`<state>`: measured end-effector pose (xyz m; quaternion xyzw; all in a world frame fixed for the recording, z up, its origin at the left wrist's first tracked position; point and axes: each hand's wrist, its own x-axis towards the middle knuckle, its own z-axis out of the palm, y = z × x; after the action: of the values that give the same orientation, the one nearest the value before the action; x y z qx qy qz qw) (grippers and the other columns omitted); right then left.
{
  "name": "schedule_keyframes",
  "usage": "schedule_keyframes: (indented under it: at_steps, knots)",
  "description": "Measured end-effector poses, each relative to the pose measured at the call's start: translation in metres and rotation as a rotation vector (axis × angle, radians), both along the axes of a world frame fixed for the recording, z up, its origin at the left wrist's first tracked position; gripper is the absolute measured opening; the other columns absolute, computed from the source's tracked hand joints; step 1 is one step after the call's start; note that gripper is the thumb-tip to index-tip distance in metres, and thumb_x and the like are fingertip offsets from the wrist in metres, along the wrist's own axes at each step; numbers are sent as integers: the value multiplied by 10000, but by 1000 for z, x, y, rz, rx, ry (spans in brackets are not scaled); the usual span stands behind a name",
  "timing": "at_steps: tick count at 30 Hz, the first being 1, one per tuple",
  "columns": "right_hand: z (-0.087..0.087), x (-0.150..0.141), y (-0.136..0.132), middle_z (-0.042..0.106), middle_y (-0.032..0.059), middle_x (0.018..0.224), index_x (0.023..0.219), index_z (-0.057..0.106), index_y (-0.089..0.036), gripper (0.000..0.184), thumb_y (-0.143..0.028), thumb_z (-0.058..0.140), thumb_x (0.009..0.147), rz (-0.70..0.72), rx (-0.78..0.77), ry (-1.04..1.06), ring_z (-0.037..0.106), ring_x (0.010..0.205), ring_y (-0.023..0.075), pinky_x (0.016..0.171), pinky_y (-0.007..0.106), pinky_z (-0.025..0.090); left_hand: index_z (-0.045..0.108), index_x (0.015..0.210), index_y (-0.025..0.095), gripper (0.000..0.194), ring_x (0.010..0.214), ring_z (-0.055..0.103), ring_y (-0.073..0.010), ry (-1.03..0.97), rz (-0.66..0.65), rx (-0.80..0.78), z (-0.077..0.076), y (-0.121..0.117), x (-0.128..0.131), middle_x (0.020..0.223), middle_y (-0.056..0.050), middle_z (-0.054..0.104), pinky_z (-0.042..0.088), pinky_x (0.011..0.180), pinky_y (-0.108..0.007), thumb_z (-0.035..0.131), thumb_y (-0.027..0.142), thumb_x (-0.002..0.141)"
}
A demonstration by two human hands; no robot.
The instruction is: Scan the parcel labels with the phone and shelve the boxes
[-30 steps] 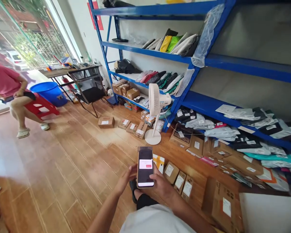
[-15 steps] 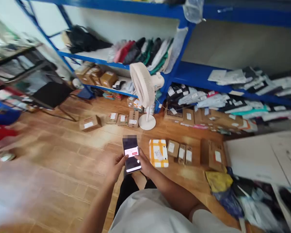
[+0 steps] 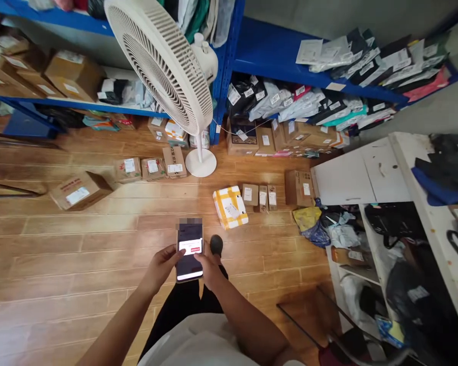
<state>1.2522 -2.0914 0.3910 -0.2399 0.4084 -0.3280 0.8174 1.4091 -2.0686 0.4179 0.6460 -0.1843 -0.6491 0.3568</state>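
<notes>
Both hands hold a phone above the wooden floor.

The left hand and right hand close around the phone, its long axis running near to far, screen up; a yellow-taped parcel lies just beyond, right.

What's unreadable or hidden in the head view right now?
1. Phone: the top of its screen is blurred out and the text below is too small to read.
2. Right hand: its palm is hidden behind the phone; the left hand covers the phone's left edge.
3. Fan: the top of its head is cut off by the upper frame edge.
4. Labels on the floor boxes: too small to read.
</notes>
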Motion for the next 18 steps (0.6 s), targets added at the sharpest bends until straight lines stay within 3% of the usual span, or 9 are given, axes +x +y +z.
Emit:
schedule_keyframes:
  at_steps: [4,8,12,15,18]
  knots:
    - [-15,-16,1,700,25,1147,1289,539,-242,481,-274,609,815,36,-1,-16,616,1144,266,1098,438,391,753,908,186,409,724,609,-184,-24,8,44,-14,3,-13,803,-31,715,498,702,-269,798,534,697]
    - [-37,-34,1,703,8,1083,1220,578,-260,404,-290,625,819,51,16,-15,629,1112,273,1064,446,424,742,964,174,471,796,646,-220,4,2,112,-36,6,-30,874,-59,739,523,775,-317,783,565,704]
    - [-47,-51,0,698,-16,1021,1194,619,-282,404,-251,645,792,20,43,47,614,1122,279,1034,432,448,735,981,167,504,792,671,-224,35,33,172,-53,5,-48,904,-62,751,536,801,-333,805,563,677]
    - [-48,-63,-1,707,-24,1010,1165,650,-282,407,-242,670,761,-11,63,80,632,1086,280,989,418,480,737,957,156,519,784,687,-239,61,44,188,-52,0,-61,903,-72,757,541,788,-340,824,562,646]
    - [-46,-73,-2,726,-13,1044,1154,662,-251,400,-269,682,755,-61,70,106,644,1077,284,979,418,482,741,945,142,520,799,694,-250,73,48,169,-39,-10,-74,916,-88,760,537,779,-337,838,546,632]
